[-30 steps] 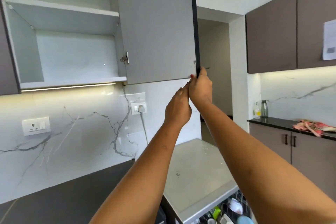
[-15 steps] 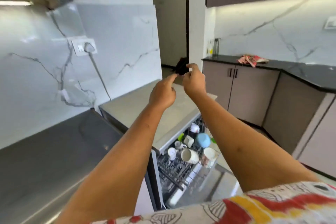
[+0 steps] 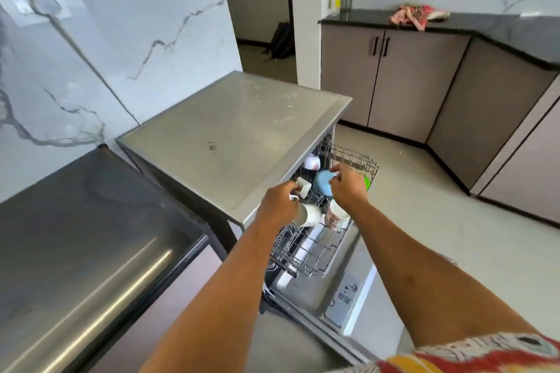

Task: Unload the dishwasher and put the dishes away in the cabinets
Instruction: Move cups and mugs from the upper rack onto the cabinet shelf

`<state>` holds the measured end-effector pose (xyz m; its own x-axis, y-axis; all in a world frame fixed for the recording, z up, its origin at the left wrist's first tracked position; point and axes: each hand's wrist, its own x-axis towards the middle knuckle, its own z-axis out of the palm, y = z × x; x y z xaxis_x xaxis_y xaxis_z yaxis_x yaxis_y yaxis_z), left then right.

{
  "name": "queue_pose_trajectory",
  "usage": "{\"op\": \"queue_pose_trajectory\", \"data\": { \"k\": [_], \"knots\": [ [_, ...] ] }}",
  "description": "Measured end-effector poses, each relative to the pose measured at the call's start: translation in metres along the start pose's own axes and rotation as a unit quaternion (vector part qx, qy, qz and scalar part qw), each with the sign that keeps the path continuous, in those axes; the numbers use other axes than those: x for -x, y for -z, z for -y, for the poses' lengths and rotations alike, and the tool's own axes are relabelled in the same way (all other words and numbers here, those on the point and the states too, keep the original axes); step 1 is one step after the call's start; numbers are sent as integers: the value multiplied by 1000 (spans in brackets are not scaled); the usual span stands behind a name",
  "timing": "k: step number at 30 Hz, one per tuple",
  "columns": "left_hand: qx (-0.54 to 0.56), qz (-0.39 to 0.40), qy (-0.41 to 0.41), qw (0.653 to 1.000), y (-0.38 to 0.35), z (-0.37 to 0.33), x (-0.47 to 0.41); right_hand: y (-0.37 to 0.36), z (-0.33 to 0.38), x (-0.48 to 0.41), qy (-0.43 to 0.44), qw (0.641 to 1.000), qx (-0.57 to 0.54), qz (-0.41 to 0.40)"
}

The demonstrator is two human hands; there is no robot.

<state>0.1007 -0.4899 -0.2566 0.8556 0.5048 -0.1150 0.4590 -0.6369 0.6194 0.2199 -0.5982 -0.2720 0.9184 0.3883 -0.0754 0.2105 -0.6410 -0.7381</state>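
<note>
Head view: dark counter (image 3: 91,221) on the left, then the open dishwasher (image 3: 236,136) with its top rack (image 3: 359,159) pulled out and cups in it. Left hand (image 3: 278,204) has fingers curled on the white mug (image 3: 310,216), likely gripping at the handle. Blue bowl (image 3: 321,188) sits just behind the mug. Right hand (image 3: 348,188) has fingers bent at the bowl's rim; gripping or only touching, cannot tell. Best to lift the mug straight up off the prongs, pinch the bowl firmly before raising it, and mind the flowered cup (image 3: 336,216) under the right wrist.
</note>
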Motion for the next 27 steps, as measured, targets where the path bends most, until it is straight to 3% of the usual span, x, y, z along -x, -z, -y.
{"op": "queue_pose_trajectory", "data": {
  "k": [13, 19, 24, 27],
  "knots": [
    [49, 84, 241, 966, -129, 72, -120, -81, -123, -128, -76, 986, 77, 128],
    [66, 40, 275, 958, -168, 103, -160, -103, -170, -149, -72, 958, 176, 215],
    [64, 20, 288, 955, -197, 120, -174, -118, -184, -150, -16, 934, 240, 263],
    [68, 34, 295, 953, -208, 124, -179, -124, -181, -153, -10, 929, 266, 259]
  ]
}}
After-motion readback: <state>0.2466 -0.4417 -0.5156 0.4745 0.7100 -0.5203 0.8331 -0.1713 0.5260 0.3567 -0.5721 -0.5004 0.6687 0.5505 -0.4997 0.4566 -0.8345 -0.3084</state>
